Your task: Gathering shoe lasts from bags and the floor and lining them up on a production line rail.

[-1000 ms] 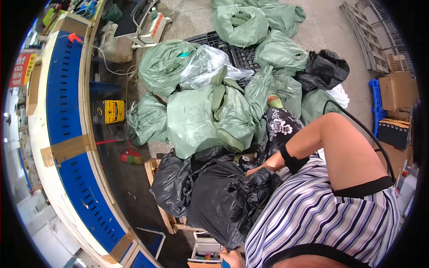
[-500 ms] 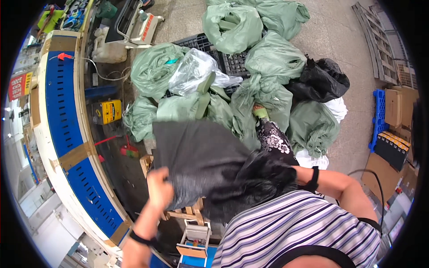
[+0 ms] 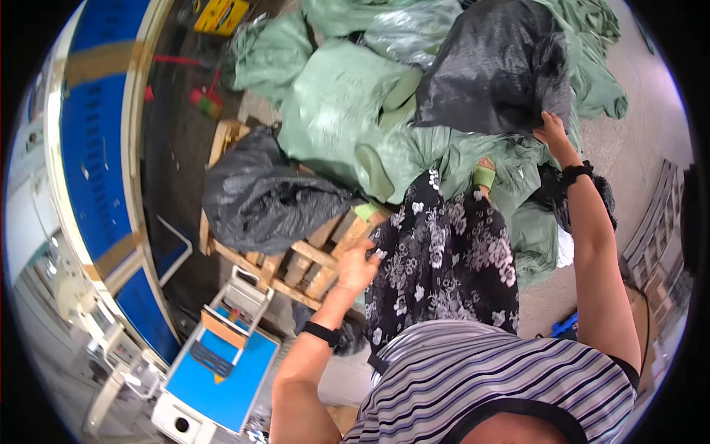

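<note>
A black plastic bag (image 3: 494,70) spreads out at the upper right, over green bags. My right hand (image 3: 551,133) is shut on its lower right edge, arm stretched far forward. Closer in, my left hand (image 3: 357,266) hovers beside my floral black trousers (image 3: 444,274), fingers loosely bent and apart, with nothing seen in it. A second black plastic bag (image 3: 277,196), crumpled, rests on a wooden pallet (image 3: 296,263) just beyond the left hand. Large green plastic bags (image 3: 333,111) fill the space ahead, and sole-shaped green pieces (image 3: 375,172) poke out between them.
At the left runs a long bench with a blue slotted top (image 3: 100,148). A small machine with a blue bed (image 3: 222,370) stands at the lower left. My foot in a green slipper (image 3: 484,175) is among the bags. A clear plastic bag (image 3: 410,33) lies farther off.
My view has swung lower and leftward. My right arm now reaches forward with a black bag at the upper right. The left hand no longer holds black plastic; a crumpled black bag sits on the pallet.
</note>
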`<state>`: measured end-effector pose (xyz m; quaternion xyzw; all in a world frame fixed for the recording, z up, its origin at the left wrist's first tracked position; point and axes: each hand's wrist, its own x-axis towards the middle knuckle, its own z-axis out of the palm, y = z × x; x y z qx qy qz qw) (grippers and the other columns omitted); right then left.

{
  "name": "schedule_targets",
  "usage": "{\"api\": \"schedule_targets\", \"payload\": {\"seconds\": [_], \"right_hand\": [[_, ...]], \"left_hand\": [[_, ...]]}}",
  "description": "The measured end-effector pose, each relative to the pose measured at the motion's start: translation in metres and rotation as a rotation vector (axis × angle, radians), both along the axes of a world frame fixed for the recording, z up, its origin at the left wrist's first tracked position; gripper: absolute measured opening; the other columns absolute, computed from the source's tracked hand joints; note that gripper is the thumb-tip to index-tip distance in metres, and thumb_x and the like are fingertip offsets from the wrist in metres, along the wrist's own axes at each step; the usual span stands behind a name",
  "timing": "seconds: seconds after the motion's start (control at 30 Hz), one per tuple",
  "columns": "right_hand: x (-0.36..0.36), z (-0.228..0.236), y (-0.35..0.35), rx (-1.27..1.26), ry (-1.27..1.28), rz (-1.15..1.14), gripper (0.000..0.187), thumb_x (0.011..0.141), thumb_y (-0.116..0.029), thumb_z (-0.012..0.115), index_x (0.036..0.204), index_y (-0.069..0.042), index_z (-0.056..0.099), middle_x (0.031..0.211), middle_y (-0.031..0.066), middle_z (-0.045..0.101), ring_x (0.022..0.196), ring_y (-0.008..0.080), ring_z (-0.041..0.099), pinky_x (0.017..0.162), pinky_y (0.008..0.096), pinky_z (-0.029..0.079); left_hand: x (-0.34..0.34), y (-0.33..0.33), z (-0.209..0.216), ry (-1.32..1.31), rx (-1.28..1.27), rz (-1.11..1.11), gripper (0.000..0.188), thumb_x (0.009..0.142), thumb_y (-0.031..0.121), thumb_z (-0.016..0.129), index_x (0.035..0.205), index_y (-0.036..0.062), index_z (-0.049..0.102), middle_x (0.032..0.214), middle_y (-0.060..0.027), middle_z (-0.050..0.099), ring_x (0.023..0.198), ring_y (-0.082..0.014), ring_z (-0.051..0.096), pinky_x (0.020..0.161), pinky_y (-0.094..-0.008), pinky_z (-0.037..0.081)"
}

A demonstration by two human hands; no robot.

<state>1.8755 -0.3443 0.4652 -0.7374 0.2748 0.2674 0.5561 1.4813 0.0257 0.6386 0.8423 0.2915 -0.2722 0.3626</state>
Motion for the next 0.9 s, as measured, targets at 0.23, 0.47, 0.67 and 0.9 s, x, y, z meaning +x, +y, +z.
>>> {"api": "schedule_targets", "payload": {"seconds": [0.23,0.47,0.67,0.9], "right_hand": [[-0.123,-0.006,0.106,-0.158,0.195,0.886,0.047,0.081,-0.018,0.060,0.121,0.004,0.049,0.087,0.0144,0.064,0.077,0.0254,0.061,0.062,0.0376,0.048],[-0.258,-0.076,0.389,-0.087,-0.437,1.341,0.062,0.074,-0.033,0.068,0.114,0.009,0.044,0.102,0.0325,0.055,0.099,0.0436,0.053,0.083,0.0429,0.044],[-0.316,-0.135,0.532,-0.397,-0.288,1.567,0.048,0.078,-0.031,0.061,0.112,0.002,0.051,0.107,0.0243,0.059,0.106,0.0407,0.052,0.093,0.0453,0.039],[-0.291,-0.142,0.535,-0.197,-0.311,1.384,0.029,0.085,-0.025,0.052,0.094,0.001,0.062,0.093,0.0239,0.061,0.088,0.0400,0.058,0.080,0.0430,0.047]], "left_hand": [[-0.134,0.112,-0.101,0.121,0.361,0.240,0.019,0.069,0.009,0.062,0.087,0.0044,0.059,0.096,-0.0192,0.061,0.089,-0.0367,0.058,0.078,-0.0454,0.046],[-0.072,0.209,-0.195,-0.149,0.722,-0.651,0.044,0.084,0.013,0.045,0.127,0.0055,0.044,0.130,-0.0115,0.043,0.124,-0.0276,0.037,0.103,-0.0436,0.026],[-0.121,0.286,-0.216,0.172,0.627,-0.799,0.014,0.075,0.013,0.053,0.077,0.0089,0.067,0.091,-0.0049,0.061,0.111,-0.0205,0.045,0.099,-0.0470,0.026],[-0.195,0.294,-0.142,0.049,0.609,-0.465,0.008,0.068,0.007,0.058,0.062,0.0050,0.064,0.118,-0.0101,0.053,0.134,-0.0301,0.025,0.103,-0.0574,0.019]]}}
